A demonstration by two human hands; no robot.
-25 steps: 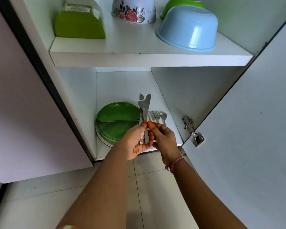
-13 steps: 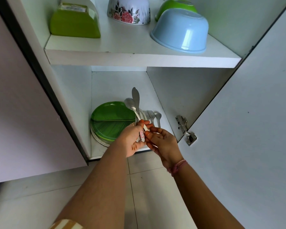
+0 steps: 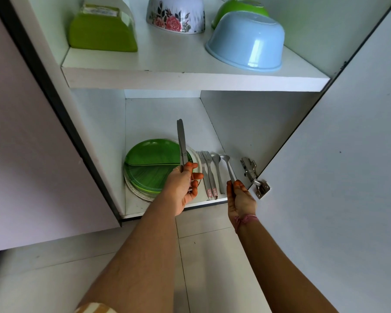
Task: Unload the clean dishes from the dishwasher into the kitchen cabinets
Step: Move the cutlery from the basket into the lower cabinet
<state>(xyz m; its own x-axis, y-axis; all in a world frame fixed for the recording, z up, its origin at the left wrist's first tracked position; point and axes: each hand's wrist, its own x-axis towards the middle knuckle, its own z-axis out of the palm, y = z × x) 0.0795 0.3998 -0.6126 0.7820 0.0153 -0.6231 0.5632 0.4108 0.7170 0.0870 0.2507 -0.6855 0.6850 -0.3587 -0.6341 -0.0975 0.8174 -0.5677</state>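
Right grip [image 3: 239,195] low, pinching spoon [image 3: 227,164]

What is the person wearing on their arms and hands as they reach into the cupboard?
Both forearms are bare. The right hand has a pink thread band tied round the wrist. The left hand wears a thin ring on one finger. The fingertips of both hands carry an orange-red stain. At the bottom edge, a bit of yellow and white patterned sleeve shows on the left arm.

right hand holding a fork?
No. The right hand pinches a spoon by its handle; the forks lie on the lower shelf.
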